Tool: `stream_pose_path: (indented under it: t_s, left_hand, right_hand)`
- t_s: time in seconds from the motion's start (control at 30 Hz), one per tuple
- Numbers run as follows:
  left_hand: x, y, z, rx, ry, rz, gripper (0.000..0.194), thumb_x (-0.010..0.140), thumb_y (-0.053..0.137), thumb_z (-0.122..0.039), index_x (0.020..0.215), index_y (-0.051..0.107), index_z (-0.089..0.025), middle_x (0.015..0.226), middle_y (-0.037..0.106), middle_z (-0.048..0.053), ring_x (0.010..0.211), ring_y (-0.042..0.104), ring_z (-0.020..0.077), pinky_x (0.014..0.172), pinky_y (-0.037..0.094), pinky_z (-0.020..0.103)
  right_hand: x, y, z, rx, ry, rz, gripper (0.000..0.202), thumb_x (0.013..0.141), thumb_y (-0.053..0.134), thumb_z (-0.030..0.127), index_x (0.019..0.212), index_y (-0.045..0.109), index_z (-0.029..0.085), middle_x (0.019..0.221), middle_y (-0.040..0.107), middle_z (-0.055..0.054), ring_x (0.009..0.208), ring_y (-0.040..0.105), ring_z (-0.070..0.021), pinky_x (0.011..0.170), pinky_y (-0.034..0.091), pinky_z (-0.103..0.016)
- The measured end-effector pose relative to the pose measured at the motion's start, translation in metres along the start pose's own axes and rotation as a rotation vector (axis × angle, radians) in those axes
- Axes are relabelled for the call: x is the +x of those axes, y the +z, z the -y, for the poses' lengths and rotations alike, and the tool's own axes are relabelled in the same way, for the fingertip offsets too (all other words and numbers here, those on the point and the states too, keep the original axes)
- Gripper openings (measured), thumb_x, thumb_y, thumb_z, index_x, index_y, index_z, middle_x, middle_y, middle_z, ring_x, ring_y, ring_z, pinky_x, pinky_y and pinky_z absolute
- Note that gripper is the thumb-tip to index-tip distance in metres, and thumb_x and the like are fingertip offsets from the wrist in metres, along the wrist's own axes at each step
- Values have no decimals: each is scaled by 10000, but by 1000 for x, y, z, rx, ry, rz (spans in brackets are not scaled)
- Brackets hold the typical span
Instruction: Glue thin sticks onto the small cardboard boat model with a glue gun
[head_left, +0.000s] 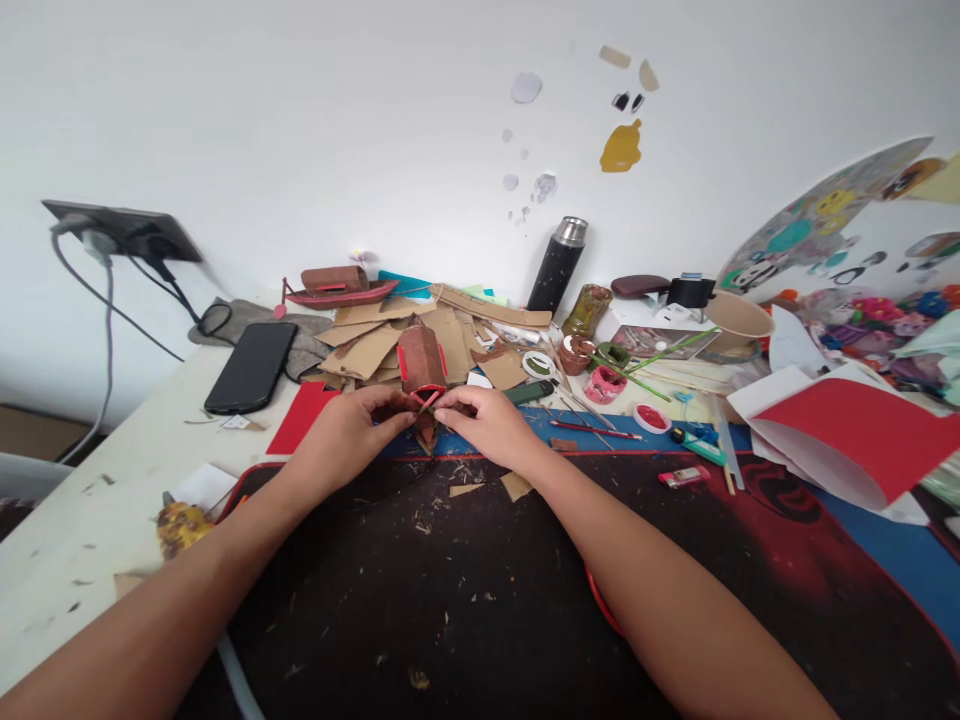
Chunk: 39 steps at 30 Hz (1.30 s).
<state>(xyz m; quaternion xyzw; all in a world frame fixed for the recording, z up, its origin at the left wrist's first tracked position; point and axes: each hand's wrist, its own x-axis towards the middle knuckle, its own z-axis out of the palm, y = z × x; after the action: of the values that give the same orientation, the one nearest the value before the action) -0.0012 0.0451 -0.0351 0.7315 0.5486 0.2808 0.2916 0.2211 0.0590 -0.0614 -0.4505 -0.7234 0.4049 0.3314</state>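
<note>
Model boat in 2 hands, with materials on a desk

Item 1: model boat [422,360], with brown arched canopy and red edging. Location: middle of the desk, in front of the cardboard pieces [375,352], its near end towards the person and between the fingertips.

Item 2: left hand [352,430]. Thumb and fingers brought together, closed on the near end of the boat from the left.

Item 3: right hand [486,425]. Thumb and fingers likewise closed on the near end, from the right. Small reddish strips [427,401] cross between the 2 hands; which fingers pinch them is too small to tell.

Item 4: another boat [341,291], red hull, brown canopy, near the wall, behind and left of item 1.

Item 5: black phone [251,367], left of the cardboard, beside red card [303,416].

Item 6: black flask [559,265] with silver cap, tilted, near the wall.

Item 7: paint pots, right of the hands: 1 brown [576,354], 1 pink [604,384].

Item 8: pencil [596,430], lying right of the right hand.

Item 9: dark mat [375,610] under both forearms, littered with scraps; 2 cardboard offcuts [516,487] lie near its far edge.
</note>
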Motion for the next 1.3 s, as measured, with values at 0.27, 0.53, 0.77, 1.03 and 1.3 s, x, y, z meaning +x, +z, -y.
stream_pose_path:
  t_s: [0.27, 0.53, 0.77, 1.03, 1.3]
  left_hand:
    - [0, 1, 4, -1, 15, -2, 313, 869, 640, -520, 947, 802, -264, 1002, 836, 43, 947, 751, 285, 896, 556, 389]
    - [1, -1, 0, 9, 12, -2, 316, 863, 648, -529, 942, 806, -266, 969, 838, 39, 903, 749, 280, 877, 565, 382]
    - [1, -1, -1, 27, -2, 6, 330, 865, 646, -547, 942, 799, -264, 987, 841, 44, 923, 754, 287, 861, 558, 383]
    - [0, 0, 0, 21, -5, -5, 308, 848, 643, -519, 939, 801, -271, 984, 835, 40, 918, 745, 283, 856, 550, 375]
    - [0, -1, 2, 26, 1, -4, 309, 855, 644, -509, 970, 817, -279, 1003, 836, 31, 928, 744, 281, 889, 554, 370]
  right_hand:
    - [0, 0, 0, 3, 12, -1, 120, 964, 675, 268, 961, 775, 202, 904, 756, -22, 814, 649, -170, 747, 457, -291]
    - [-1, 0, 0, 8, 19, -2, 129, 966, 672, 273, 972, 778, 199, 893, 749, -16, 792, 629, -163, 732, 442, -286]
    - [0, -2, 1, -12, 5, -1, 133, 972, 663, 275, 963, 778, 210, 918, 756, -21, 827, 643, -174, 751, 452, -295]
    - [0, -1, 0, 7, -1, 0, 129, 971, 661, 271, 967, 772, 205, 930, 765, -23, 832, 656, -171, 756, 459, -293]
    - [0, -1, 1, 20, 18, 1, 138, 976, 656, 267, 962, 774, 196, 900, 756, -15, 794, 637, -161, 733, 440, -288]
